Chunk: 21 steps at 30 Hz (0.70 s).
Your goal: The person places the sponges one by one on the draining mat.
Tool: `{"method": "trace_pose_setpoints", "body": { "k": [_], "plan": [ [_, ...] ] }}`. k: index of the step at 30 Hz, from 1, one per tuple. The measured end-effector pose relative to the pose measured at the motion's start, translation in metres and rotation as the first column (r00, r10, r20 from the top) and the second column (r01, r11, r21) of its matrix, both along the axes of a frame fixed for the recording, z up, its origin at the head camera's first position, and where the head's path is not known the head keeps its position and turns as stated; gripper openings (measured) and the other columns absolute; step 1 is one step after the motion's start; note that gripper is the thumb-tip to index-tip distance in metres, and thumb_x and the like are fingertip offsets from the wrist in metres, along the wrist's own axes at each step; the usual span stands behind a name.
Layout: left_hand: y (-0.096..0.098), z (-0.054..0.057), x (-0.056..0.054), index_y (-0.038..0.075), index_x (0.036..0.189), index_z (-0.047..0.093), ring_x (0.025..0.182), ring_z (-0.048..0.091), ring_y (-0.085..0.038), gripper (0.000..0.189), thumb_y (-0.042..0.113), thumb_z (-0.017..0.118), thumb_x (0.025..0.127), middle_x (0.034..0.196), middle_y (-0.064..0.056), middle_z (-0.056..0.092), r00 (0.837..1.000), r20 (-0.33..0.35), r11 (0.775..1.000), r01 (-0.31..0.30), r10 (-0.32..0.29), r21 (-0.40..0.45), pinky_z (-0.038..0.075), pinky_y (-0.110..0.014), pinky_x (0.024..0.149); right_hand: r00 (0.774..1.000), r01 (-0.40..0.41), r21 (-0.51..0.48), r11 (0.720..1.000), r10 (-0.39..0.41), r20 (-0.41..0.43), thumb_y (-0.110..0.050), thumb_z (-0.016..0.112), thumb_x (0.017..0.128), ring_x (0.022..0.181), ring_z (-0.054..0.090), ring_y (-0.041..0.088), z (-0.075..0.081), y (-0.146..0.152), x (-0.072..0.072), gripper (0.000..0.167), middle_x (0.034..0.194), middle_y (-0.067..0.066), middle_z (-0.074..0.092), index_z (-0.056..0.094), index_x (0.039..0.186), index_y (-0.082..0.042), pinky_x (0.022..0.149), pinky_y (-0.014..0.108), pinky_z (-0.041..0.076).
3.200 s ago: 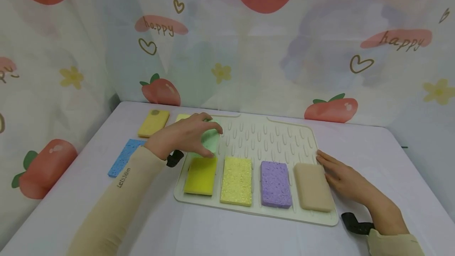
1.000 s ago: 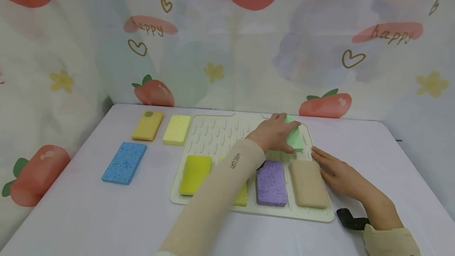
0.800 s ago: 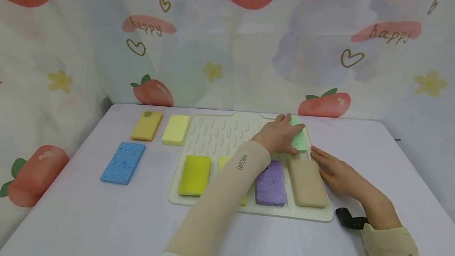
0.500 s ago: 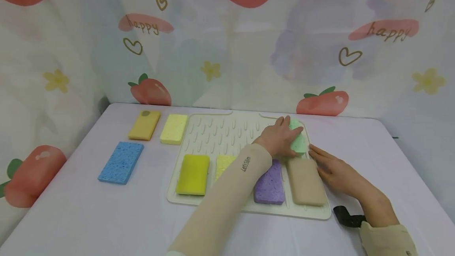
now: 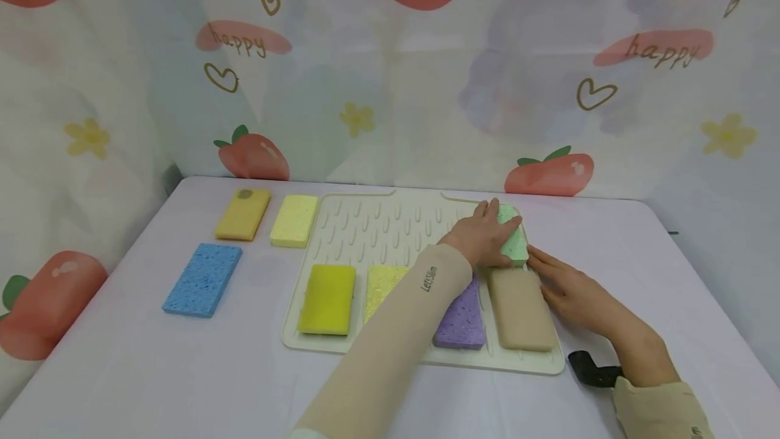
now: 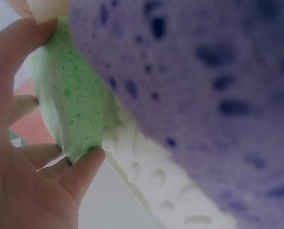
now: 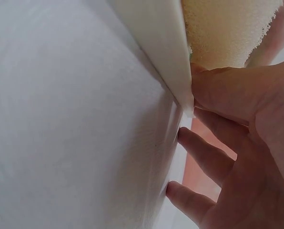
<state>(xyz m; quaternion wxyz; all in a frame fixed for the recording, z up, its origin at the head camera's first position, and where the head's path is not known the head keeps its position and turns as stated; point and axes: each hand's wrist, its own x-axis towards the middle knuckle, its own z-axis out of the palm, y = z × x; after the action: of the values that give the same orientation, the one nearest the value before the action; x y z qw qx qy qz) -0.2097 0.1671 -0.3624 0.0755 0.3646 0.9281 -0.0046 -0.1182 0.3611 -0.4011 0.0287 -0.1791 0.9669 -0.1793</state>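
My left hand (image 5: 481, 239) holds a pale green sponge (image 5: 514, 246) by its edges over the back right corner of a cream ridged drying mat (image 5: 372, 229). In the left wrist view, thumb and fingers span this porous sponge (image 6: 80, 102). Fingers extended, my right hand (image 5: 573, 293) rests against the mat's right edge, beside a beige sponge (image 5: 522, 310). The right wrist view has its thumb touching the mat's rim (image 7: 168, 47). Along the front row lie a bright yellow sponge (image 5: 327, 300), a speckled yellow sponge (image 5: 382, 283) and a purple sponge (image 5: 461, 320), partly covered by my left sleeve.
Left of the mat, on the white-covered table (image 5: 201, 371), lie a blue sponge (image 5: 202, 281), a tan-yellow sponge (image 5: 244, 215) with a dark spot, and a pale yellow sponge (image 5: 294, 221). A patterned curtain (image 5: 420, 87) stands behind the table.
My left hand has carried the green sponge from the mat's back left to its back right corner and has lately shifted only slightly. The right hand stays at the mat's edge.
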Motion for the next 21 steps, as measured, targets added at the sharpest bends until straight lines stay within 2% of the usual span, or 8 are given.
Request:
{"method": "trace_pose_setpoints", "body": {
  "k": [6,12,16,21],
  "plan": [
    [-0.002,0.0,0.004,0.032,0.159,0.022,0.155,0.014,-0.023,0.079,0.064,0.051,0.093,0.167,-0.008,0.013,0.999,0.05,1.0,0.005,-0.005,-0.008,0.046,-0.028,0.109,1.0,0.0,-0.005,1.0,0.0,-0.006,0.001,0.059,0.092,0.133,0.045,0.05,0.0,-0.001,0.0,0.051,0.153,0.026,0.039,0.048,0.141,0.01,0.102,0.063,0.041],
    [-0.006,0.001,0.003,0.03,0.159,0.021,0.155,0.013,-0.021,0.079,0.065,0.047,0.094,0.167,-0.006,0.013,0.998,0.055,1.0,0.005,-0.004,-0.014,0.045,-0.029,0.111,1.0,-0.001,-0.003,1.0,0.001,-0.008,0.001,0.059,0.091,0.132,0.045,0.051,0.0,-0.003,-0.002,0.051,0.152,0.028,0.039,0.048,0.14,0.012,0.102,0.064,0.041],
    [-0.009,0.006,0.0,0.028,0.16,0.017,0.155,0.012,-0.019,0.074,0.062,0.042,0.098,0.167,-0.004,0.013,0.998,0.061,0.999,0.014,-0.012,-0.03,0.041,-0.028,0.114,1.0,0.007,-0.006,1.0,-0.007,0.005,0.001,0.058,0.092,0.133,0.044,0.051,0.001,-0.004,-0.002,0.05,0.152,0.028,0.038,0.048,0.139,0.013,0.103,0.064,0.041],
    [-0.016,0.014,-0.004,0.027,0.159,0.021,0.154,0.018,-0.018,0.07,0.059,0.042,0.1,0.166,-0.004,0.018,0.997,0.045,0.997,0.063,-0.061,-0.051,0.036,-0.029,0.118,1.0,0.015,-0.013,1.0,-0.014,0.02,0.001,0.058,0.093,0.134,0.043,0.051,0.001,-0.003,-0.001,0.051,0.153,0.027,0.037,0.046,0.141,0.012,0.104,0.065,0.04]
  ]
}}
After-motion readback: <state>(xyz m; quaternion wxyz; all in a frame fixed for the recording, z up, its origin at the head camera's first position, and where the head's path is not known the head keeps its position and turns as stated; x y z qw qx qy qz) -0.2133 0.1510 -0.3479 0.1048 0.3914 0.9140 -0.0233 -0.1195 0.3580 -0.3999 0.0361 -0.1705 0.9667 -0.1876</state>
